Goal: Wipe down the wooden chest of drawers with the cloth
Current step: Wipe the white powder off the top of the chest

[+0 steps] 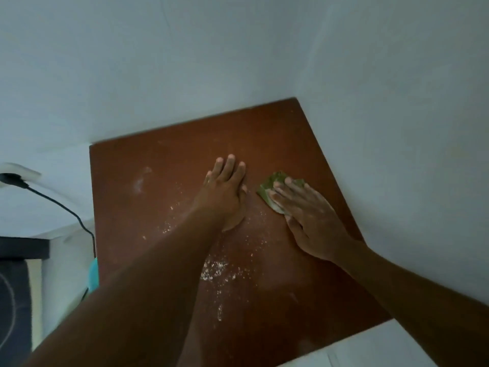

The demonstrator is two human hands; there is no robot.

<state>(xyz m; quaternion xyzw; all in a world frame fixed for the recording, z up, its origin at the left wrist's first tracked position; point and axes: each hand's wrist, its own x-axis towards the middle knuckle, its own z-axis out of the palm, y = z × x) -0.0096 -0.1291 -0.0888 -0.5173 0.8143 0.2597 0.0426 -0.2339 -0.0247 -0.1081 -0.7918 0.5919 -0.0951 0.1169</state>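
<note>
The reddish-brown wooden top of the chest of drawers (148,207) fills the middle of the head view, pushed into a corner of white walls. White dust or crumbs (211,270) lie scattered over its centre and left part. My left hand (225,192) rests flat on the wood, fingers spread, holding nothing. My right hand (309,215) presses a folded green cloth (270,185) flat onto the top just right of the left hand; only the cloth's far left part shows beyond my fingers.
White walls (397,128) close in behind and to the right of the chest. On the left wall a socket with a black plug (12,178) feeds a black cable (79,221) running down past the chest's left edge. A turquoise object (93,274) sits low at left.
</note>
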